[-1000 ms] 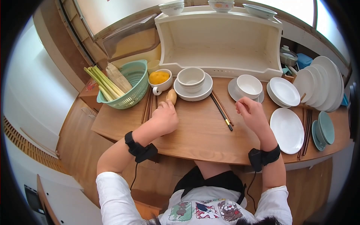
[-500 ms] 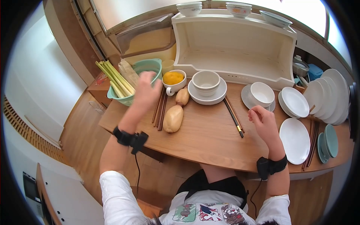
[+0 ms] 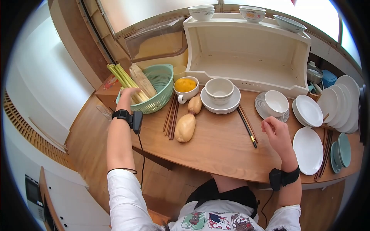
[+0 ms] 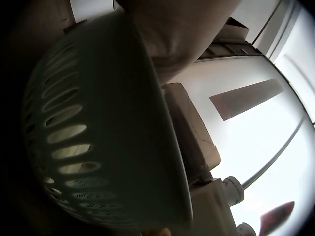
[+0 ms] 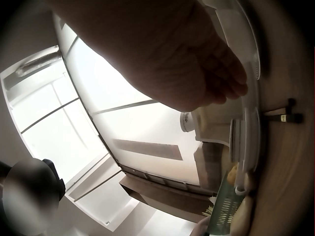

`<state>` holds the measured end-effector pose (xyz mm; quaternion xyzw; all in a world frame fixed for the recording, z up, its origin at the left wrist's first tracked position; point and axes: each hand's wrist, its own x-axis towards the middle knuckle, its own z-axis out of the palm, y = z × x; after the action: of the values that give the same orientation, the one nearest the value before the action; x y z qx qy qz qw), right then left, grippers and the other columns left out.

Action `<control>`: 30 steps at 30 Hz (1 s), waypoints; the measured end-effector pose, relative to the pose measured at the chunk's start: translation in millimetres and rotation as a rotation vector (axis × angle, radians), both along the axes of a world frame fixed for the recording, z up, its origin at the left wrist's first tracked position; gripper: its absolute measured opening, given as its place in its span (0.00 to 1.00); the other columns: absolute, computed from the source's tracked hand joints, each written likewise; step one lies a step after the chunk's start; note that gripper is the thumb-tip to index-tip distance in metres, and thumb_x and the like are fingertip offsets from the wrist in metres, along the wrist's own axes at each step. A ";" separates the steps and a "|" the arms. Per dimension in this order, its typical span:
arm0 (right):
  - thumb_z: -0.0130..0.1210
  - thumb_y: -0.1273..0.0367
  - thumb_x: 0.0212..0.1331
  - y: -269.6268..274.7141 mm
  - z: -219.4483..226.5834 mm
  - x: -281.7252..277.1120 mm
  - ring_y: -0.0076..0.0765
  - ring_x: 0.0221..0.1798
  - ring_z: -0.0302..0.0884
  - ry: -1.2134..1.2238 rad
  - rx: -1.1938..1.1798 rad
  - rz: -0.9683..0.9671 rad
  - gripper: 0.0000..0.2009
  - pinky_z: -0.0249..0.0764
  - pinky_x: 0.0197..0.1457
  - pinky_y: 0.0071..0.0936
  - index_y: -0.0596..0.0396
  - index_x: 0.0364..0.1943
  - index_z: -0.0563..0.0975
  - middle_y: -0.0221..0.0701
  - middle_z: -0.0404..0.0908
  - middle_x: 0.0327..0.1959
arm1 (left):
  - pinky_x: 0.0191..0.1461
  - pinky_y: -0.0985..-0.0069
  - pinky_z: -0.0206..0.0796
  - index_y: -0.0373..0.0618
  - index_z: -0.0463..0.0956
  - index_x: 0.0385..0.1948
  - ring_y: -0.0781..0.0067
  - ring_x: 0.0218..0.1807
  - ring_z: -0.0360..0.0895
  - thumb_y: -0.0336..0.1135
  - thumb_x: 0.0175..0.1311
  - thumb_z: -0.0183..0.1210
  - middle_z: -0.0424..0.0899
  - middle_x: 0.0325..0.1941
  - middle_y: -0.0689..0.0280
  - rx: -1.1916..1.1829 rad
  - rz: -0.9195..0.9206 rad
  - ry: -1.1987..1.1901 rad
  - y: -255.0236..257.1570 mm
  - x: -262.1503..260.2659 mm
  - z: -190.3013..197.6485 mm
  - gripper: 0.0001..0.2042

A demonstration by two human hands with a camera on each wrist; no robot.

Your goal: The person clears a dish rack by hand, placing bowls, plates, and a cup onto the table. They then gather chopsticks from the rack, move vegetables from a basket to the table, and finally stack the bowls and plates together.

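Note:
My left hand (image 3: 130,92) reaches over the left side of a green perforated basket (image 3: 163,86), fingers stretched across the green-white stalks (image 3: 121,77) lying in it. In the left wrist view this hand (image 4: 179,34) is above the basket's rim (image 4: 170,132), and its fingers are hidden. Beside the stalks lies a pale husk-wrapped vegetable (image 3: 142,79). A two-segment lotus root (image 3: 186,127) rests on the table right of the basket. My right hand (image 3: 277,133) hovers, loosely curled and holding nothing, near a white bowl (image 3: 276,103) on a ribbed plate.
A white cup (image 3: 186,96) holds something yellow. Chopsticks (image 3: 172,119) lie left of the lotus root, more chopsticks (image 3: 247,125) toward the middle. Stacked bowls (image 3: 219,90) stand on plates. An oval plate (image 3: 308,151) and green bowls (image 3: 342,150) are at right. A cream cabinet (image 3: 246,54) stands behind.
My left hand has let go of the lotus root, which stays on the table, and moved left and away to the basket. The right hand has hardly moved. The head view has shifted slightly.

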<state>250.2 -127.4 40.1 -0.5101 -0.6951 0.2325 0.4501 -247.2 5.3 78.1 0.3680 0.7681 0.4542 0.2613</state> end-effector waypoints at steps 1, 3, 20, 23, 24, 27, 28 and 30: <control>0.46 0.74 0.54 -0.3 0.2 -0.3 0.22 0.24 0.72 -0.013 -0.008 0.003 0.06 0.68 0.28 0.17 0.65 0.26 0.70 0.30 0.73 0.19 | 0.48 0.70 0.63 0.32 0.61 0.49 0.61 0.49 0.68 0.44 0.43 0.60 0.68 0.47 0.49 0.024 0.024 -0.004 -4.9 8.5 3.8 0.32; 0.46 0.74 0.54 0.3 -1.5 -0.6 0.25 0.24 0.72 -0.002 -0.007 0.004 0.05 0.68 0.28 0.19 0.64 0.27 0.71 0.33 0.74 0.19 | 0.42 0.72 0.62 0.35 0.65 0.44 0.65 0.40 0.71 0.39 0.45 0.58 0.71 0.42 0.53 0.096 -0.098 -0.197 -7.8 18.4 8.7 0.25; 0.47 0.74 0.53 0.2 -2.5 1.7 0.28 0.21 0.71 0.025 0.033 0.019 0.05 0.66 0.26 0.21 0.63 0.26 0.71 0.35 0.73 0.18 | 0.35 0.72 0.64 0.36 0.72 0.34 0.65 0.33 0.73 0.37 0.43 0.59 0.76 0.33 0.58 -0.015 -0.029 -0.143 9.3 19.3 2.9 0.17; 0.46 0.74 0.53 0.3 -1.8 1.9 0.28 0.22 0.72 -0.003 0.033 0.020 0.05 0.67 0.27 0.21 0.64 0.26 0.70 0.35 0.73 0.19 | 0.35 0.71 0.66 0.35 0.71 0.35 0.63 0.32 0.74 0.33 0.40 0.60 0.76 0.33 0.57 0.086 -0.009 -0.185 36.5 -11.5 -14.2 0.18; 0.46 0.74 0.53 0.5 -1.9 2.0 0.28 0.22 0.73 0.009 0.027 0.016 0.05 0.68 0.27 0.21 0.64 0.26 0.70 0.35 0.73 0.19 | 0.35 0.70 0.67 0.33 0.70 0.36 0.62 0.32 0.75 0.30 0.38 0.60 0.76 0.34 0.55 0.192 -0.028 -0.237 45.2 -22.3 -19.1 0.19; 0.46 0.74 0.53 1.4 -2.7 2.6 0.28 0.23 0.73 0.024 0.020 0.016 0.05 0.68 0.28 0.21 0.64 0.27 0.70 0.36 0.74 0.19 | 0.39 0.70 0.69 0.28 0.67 0.38 0.60 0.34 0.75 0.24 0.36 0.60 0.74 0.35 0.53 0.356 0.151 -0.372 78.7 -46.5 -27.3 0.22; 0.46 0.74 0.53 1.5 -2.6 2.9 0.28 0.23 0.73 0.025 0.018 0.018 0.05 0.68 0.28 0.22 0.65 0.27 0.70 0.36 0.73 0.19 | 0.42 0.71 0.69 0.25 0.62 0.40 0.60 0.37 0.75 0.22 0.35 0.60 0.72 0.39 0.51 0.413 0.173 -0.374 70.1 -36.9 -17.1 0.25; 0.46 0.74 0.53 1.2 -1.9 2.9 0.28 0.23 0.73 0.030 0.017 0.023 0.05 0.68 0.28 0.21 0.65 0.27 0.70 0.36 0.74 0.19 | 0.42 0.71 0.69 0.26 0.61 0.41 0.61 0.38 0.74 0.22 0.36 0.60 0.72 0.40 0.51 0.571 0.239 -0.291 60.5 -20.8 1.3 0.26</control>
<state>253.1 -126.2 38.2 -0.4950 -0.6960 0.2393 0.4619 -268.0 65.8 79.4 0.2650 0.6022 0.7261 0.1997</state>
